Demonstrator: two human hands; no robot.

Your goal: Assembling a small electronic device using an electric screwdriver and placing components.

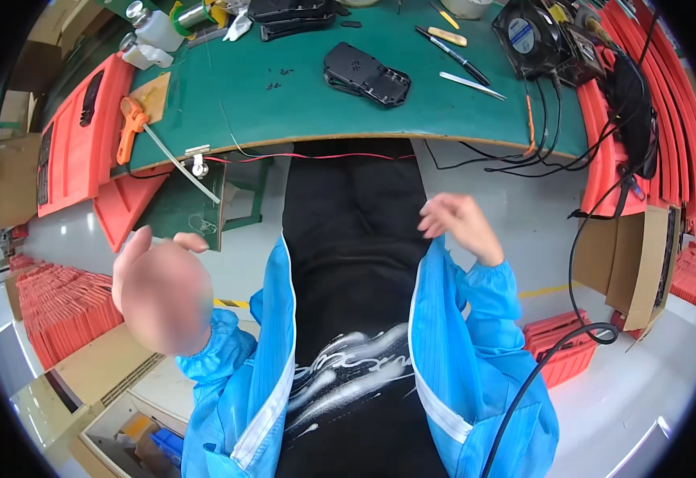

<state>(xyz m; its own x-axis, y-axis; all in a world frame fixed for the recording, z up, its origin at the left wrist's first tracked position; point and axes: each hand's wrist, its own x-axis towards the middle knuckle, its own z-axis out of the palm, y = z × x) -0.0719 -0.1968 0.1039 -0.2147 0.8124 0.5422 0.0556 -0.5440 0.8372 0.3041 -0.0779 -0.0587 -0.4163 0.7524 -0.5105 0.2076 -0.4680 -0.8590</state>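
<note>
Neither of my hands touches the bench. My left hand [164, 295] is raised at the left, below the orange glue gun [133, 127]; its palm is blurred, but the fingertips show apart with nothing visible between them. My right hand [463, 226] hovers in front of the bench's right half, fingers loosely bent and apart, holding nothing that I can see. A black plastic housing [366, 75] lies on the green bench mat [284, 111], with small black pieces [278, 80] to its left. Tweezers [472, 86] and a black pen [453, 56] lie to its right.
Red plastic bins [85, 139] flank the bench on the left, and red panels [658, 95] stand at the right. A fan unit [527, 36] sits at the back right. Black cables [555, 135] hang over the front edge. White bottles [152, 28] stand back left.
</note>
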